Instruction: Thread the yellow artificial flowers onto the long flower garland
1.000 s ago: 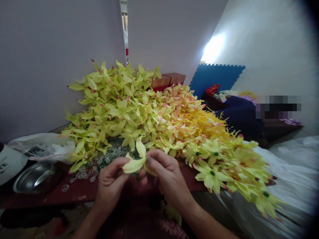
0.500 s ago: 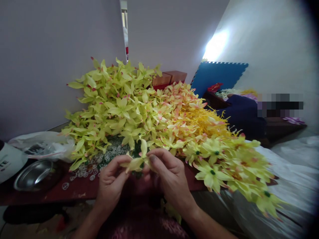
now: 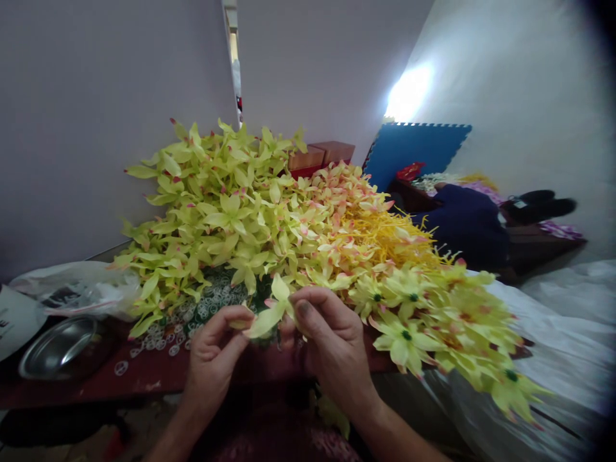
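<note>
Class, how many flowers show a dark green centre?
4: left flower, with middle flower beside it, front flower below them, and far-right flower lowest in the picture. More may be hidden.

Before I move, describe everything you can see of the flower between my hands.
The flower is pale yellow-green with some pink, its petals looking like thin fabric or soft plastic. One petal points up; another slants down toward the left hand. That hand pinches it at one side, the right hand at the other, by the dark red table. Fingers partly cover it.
</note>
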The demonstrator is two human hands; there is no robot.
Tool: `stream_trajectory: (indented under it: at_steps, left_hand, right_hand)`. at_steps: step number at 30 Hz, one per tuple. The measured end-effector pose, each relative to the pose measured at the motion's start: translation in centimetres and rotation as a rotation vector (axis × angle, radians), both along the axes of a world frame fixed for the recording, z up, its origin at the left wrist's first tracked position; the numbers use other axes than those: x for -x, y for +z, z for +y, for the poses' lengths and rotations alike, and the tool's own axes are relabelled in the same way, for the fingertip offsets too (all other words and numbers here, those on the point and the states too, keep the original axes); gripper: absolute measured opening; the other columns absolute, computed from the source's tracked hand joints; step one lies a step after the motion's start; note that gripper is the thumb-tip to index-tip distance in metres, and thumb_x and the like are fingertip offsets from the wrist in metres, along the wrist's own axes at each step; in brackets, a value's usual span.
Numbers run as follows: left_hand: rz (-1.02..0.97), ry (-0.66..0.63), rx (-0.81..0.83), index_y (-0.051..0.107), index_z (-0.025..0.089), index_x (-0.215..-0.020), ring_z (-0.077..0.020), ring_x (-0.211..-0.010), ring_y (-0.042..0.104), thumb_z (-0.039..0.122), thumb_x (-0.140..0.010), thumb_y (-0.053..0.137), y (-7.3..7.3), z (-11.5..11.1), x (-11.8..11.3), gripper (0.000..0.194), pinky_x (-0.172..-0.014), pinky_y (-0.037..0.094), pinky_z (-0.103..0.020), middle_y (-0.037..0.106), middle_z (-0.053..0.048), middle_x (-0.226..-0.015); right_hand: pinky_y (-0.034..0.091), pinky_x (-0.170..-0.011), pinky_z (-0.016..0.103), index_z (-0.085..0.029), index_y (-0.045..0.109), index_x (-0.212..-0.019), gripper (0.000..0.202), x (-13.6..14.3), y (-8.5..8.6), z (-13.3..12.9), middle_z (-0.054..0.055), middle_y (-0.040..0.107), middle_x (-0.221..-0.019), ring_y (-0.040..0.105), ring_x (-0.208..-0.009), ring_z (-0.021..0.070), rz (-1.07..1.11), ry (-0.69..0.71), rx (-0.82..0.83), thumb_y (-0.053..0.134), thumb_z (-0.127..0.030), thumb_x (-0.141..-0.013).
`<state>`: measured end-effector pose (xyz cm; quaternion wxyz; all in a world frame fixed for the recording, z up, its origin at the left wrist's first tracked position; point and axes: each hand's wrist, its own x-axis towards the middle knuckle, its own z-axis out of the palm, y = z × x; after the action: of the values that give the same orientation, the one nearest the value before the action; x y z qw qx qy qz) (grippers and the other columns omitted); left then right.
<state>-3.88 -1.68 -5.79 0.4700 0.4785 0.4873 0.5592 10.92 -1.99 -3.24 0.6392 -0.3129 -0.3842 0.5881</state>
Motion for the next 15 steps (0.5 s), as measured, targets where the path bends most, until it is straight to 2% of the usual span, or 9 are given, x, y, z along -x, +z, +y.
stream_trajectory:
  at_steps: [6, 15]
  left_hand:
    - [-0.002, -0.017, 0.004, 0.067, 0.019, -0.08, -0.0159, -0.069, 0.059, 0.018, -0.07, 0.066, -0.05, -0.31, -0.07, 0.011, -0.064, 0.044, -0.022, 0.067, -0.001, -0.074]
    - [-0.057, 0.0, 0.013, 0.067, 0.02, -0.077, -0.014, -0.067, 0.059, 0.014, -0.066, 0.068, 0.77, -0.74, -0.58, 0.012, -0.062, 0.045, -0.019, 0.067, 0.001, -0.074]
  right_hand:
    - [0.047, -0.049, 0.02, -0.019, 0.06, -0.083, 0.016, 0.4, -0.52, 0.17, -0.004, 0.061, -0.057, 0.058, -0.047, 0.009, -0.042, 0.014, 0.017, 0.063, -0.034, -0.08]
    - [0.047, -0.047, 0.019, -0.019, 0.062, -0.082, 0.014, 0.3, -0.6, -0.1, -0.003, 0.062, -0.06, 0.059, -0.048, 0.0099, -0.225, -0.084, -0.016, 0.062, -0.033, -0.079]
